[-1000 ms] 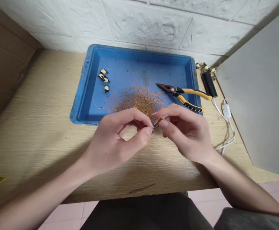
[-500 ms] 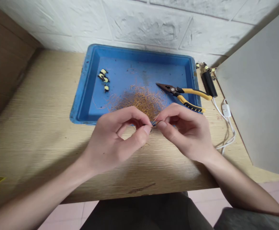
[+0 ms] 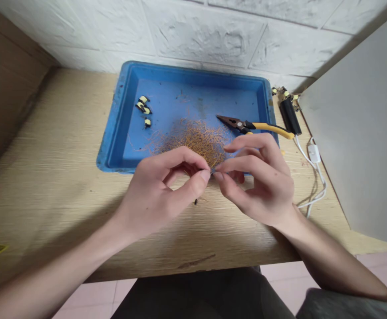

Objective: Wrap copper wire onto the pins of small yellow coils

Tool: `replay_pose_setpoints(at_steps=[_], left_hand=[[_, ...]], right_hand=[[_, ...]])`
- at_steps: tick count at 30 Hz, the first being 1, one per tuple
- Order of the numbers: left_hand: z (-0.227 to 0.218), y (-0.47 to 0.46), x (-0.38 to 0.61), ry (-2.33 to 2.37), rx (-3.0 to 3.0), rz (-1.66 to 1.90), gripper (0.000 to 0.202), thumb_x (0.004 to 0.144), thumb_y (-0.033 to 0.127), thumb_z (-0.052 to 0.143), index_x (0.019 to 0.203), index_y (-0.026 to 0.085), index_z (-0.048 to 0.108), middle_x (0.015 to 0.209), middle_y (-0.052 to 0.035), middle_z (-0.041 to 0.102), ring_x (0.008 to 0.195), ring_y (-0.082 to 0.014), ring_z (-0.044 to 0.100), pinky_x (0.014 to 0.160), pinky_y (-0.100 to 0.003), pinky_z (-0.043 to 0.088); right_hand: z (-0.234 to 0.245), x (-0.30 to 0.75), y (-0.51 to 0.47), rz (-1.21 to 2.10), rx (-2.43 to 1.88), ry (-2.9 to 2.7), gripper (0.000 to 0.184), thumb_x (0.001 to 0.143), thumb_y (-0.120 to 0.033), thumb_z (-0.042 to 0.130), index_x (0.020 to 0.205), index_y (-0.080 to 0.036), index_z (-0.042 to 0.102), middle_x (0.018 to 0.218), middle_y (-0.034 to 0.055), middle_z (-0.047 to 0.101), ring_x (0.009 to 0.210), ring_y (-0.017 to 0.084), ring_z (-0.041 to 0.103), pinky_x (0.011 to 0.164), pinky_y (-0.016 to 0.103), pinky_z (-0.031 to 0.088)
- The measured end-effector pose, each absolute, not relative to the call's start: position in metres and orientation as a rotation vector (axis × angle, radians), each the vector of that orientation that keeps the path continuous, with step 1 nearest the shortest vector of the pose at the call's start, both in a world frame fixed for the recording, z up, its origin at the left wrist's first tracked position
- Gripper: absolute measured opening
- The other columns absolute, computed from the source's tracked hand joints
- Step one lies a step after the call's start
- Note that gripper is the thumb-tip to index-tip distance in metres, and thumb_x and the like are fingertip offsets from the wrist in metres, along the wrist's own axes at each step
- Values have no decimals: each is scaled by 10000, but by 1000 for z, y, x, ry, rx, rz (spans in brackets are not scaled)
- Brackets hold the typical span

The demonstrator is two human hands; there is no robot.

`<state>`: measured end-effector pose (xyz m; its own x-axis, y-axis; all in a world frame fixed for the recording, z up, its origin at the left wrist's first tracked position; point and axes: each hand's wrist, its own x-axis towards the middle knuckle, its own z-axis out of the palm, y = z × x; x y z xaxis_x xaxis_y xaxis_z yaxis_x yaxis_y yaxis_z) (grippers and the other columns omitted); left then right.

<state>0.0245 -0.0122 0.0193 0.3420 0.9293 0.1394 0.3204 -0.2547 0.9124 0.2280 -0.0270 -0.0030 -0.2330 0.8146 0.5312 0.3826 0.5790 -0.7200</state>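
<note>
My left hand (image 3: 166, 190) is closed in a pinch, thumb against forefinger, just in front of a blue tray (image 3: 113, 128). A sliver of thin wire (image 3: 212, 170) shows at its fingertips; the rest is hidden. Facing it, my right hand (image 3: 259, 181) brings thumb and forefinger together at the same spot, its other fingers lifted and spread. What lies between these two tips is too small to name. A small black bit (image 3: 196, 201) appears below the left thumb, with fine wire strands beside it. Behind both hands, a heap of short copper-coloured wire clippings (image 3: 196, 139) lies in the tray.
Yellow-and-black pliers (image 3: 235, 123) rest across the tray's right rim, partly behind my right hand. Several small yellow-taped coils (image 3: 143, 105) sit at the tray's left. A black cylinder (image 3: 289, 116) and a white cable (image 3: 322, 186) with an inline switch lie on the right.
My right hand has raised and spread its outer fingers, now covering the lower pliers handle. Orange wire seen between the fingertips shows less. The black bit has come into view below. My left hand hardly moved.
</note>
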Motion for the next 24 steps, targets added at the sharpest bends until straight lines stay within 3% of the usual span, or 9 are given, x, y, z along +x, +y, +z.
replay_pose_setpoints(at_steps=[5,9,12,17,24], left_hand=[[17,-13,25,1171,1737,936,126,910,129,665,844,228,707,670,82,682,565,-69,594,508,-161,464],[17,-15,25,1149,1755,927,125,924,132,663,868,232,711,692,84,691,578,-66,604,527,-156,474],[18,-15,25,1153,1760,935,113,926,145,659,874,228,714,712,72,702,602,-79,619,558,-175,494],[19,-15,25,1112,1794,906,132,937,141,642,907,231,733,778,52,725,651,-97,628,628,-202,527],[18,-14,25,1095,1775,908,141,916,102,652,853,222,690,719,94,690,608,-55,580,578,-142,475]], right_hand=[[-1,225,-28,567,-1037,-1769,202,855,-107,798,952,-274,740,1185,74,639,691,141,600,585,376,536],[3,221,-26,849,-1067,-1617,113,898,-143,760,874,-243,713,1132,59,706,766,142,632,566,303,526],[6,220,-24,1071,-1048,-1486,101,894,-181,764,829,-219,697,973,41,738,825,156,668,574,272,520],[7,221,-22,1269,-1073,-1350,140,829,-240,846,828,-201,711,792,-6,717,635,109,611,527,253,474],[9,222,-20,1305,-1066,-1319,182,764,-125,869,805,-194,705,722,-44,681,609,82,594,527,217,445]])
